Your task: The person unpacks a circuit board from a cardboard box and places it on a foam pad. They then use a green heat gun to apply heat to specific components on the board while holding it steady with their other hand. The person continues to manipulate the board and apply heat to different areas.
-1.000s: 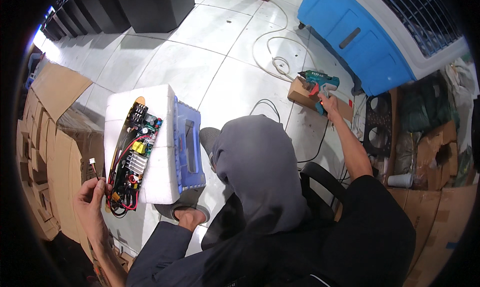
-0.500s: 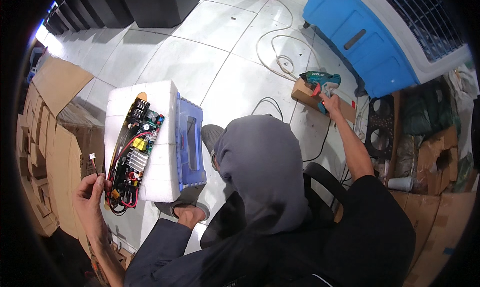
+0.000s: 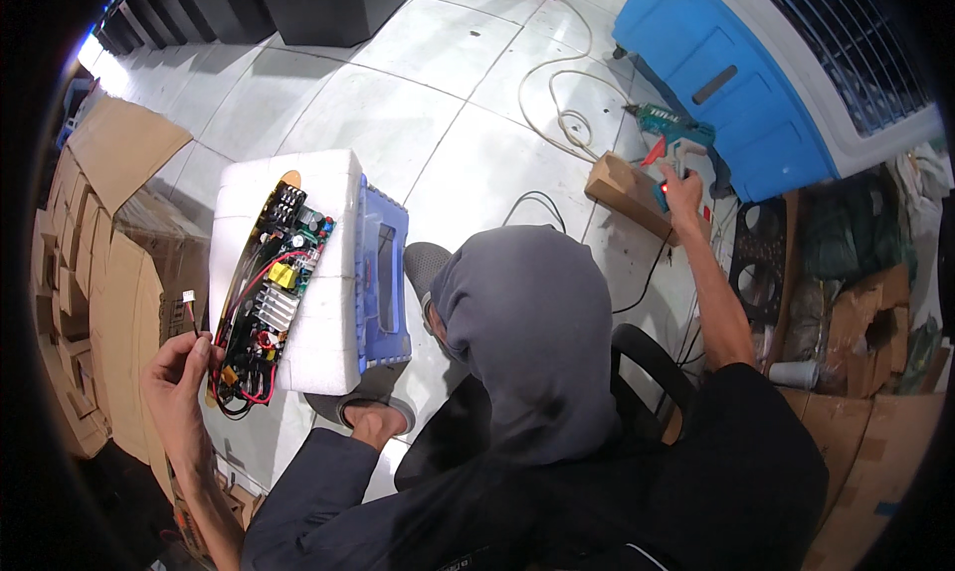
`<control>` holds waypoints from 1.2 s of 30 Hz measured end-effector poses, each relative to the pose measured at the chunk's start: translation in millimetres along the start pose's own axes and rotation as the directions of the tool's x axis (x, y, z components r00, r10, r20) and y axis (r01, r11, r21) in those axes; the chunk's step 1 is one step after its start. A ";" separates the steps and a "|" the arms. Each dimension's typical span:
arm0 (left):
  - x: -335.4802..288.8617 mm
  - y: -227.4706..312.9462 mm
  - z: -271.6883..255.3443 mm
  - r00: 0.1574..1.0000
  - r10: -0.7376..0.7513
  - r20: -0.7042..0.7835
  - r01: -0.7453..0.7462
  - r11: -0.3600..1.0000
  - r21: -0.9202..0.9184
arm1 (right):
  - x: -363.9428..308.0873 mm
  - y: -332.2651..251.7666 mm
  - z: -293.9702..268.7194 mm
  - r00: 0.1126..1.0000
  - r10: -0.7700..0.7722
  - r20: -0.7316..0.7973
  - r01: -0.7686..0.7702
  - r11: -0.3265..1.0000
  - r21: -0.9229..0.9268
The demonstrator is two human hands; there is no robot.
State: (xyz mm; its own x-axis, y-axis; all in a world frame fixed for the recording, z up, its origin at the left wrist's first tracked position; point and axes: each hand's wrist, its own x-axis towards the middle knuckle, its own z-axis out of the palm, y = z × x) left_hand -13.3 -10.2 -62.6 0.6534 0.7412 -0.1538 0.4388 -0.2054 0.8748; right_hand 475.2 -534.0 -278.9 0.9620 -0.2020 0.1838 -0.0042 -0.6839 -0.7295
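Between thumb and fingertips, my left hand pinches thin wires ending in a small white connector, held upward. Right beside it, a long circuit board with a silver heatsink, yellow and black components and red and black wires lies on a white foam block. The foam rests against a translucent blue plastic box. Out to the right, my right hand grips the handle of a teal glue gun with a red trigger and a lit red spot. Its nozzle points left, above a small cardboard box.
Cardboard boxes stand at the left. A large blue crate with a barred front is at the far right. A white cable coils on the tiled floor, and a black cord trails beside the chair. A white cup lies at the right.
My right hand has lifted the glue gun off the small cardboard box, moving it farther out and to the right. The left hand still holds the wires, its connector now turned more upright.
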 end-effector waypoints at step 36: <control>0.5 16.7 12.7 0.999 0.000 -0.034 -0.001 1.000 -0.008 | -273.4 -322.3 34.5 0.013 -0.792 0.610 -0.004 0.610 0.793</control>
State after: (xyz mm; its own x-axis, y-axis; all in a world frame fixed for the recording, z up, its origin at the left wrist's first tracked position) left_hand 2.2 -21.3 -53.9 0.6322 0.7625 -0.1376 0.4331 -0.2005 0.8788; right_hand 223.0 -234.1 -116.7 0.1826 0.9668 0.1788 0.2100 0.1394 -0.9677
